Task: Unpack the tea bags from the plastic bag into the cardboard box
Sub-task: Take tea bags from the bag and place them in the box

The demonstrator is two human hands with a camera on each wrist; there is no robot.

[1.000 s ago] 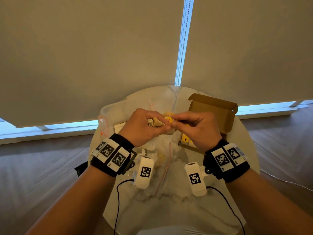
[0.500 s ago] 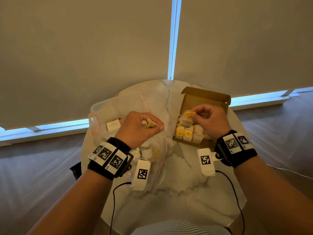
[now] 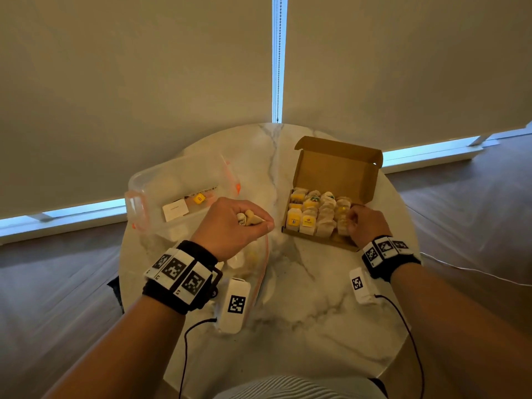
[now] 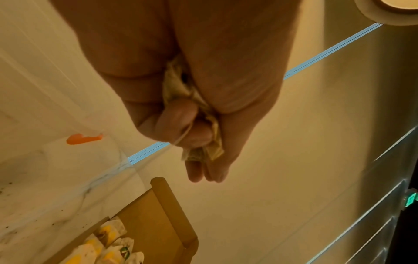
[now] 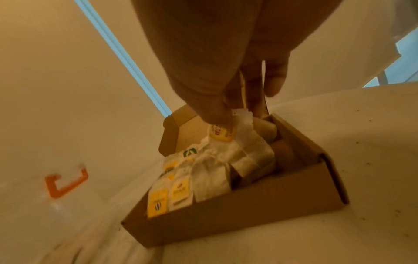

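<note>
An open cardboard box (image 3: 336, 168) stands at the right of the round marble table, with several tea bags (image 3: 311, 214) in rows inside. My right hand (image 3: 352, 218) is at the box's right end, where thumb and fingers pinch a tea bag (image 5: 243, 123) with a yellow tag above the row. My left hand (image 3: 259, 223) hovers left of the box and grips a small bunch of crumpled tea bags (image 3: 249, 219), seen squeezed in the fist (image 4: 199, 153) with a string hanging. The clear plastic zip bag (image 3: 250, 263) lies under my left wrist.
A clear plastic container (image 3: 161, 191) with orange clips stands at the table's back left, holding a white card and a yellow-tagged bag. Bare marble table (image 3: 316, 312) stretches in front of the box. Window blinds hang close behind the table.
My right hand took a tea bag from the left hand at the centre, carried it right and lowered it to the box's right end. The left hand stayed put, still gripping its bunch.
</note>
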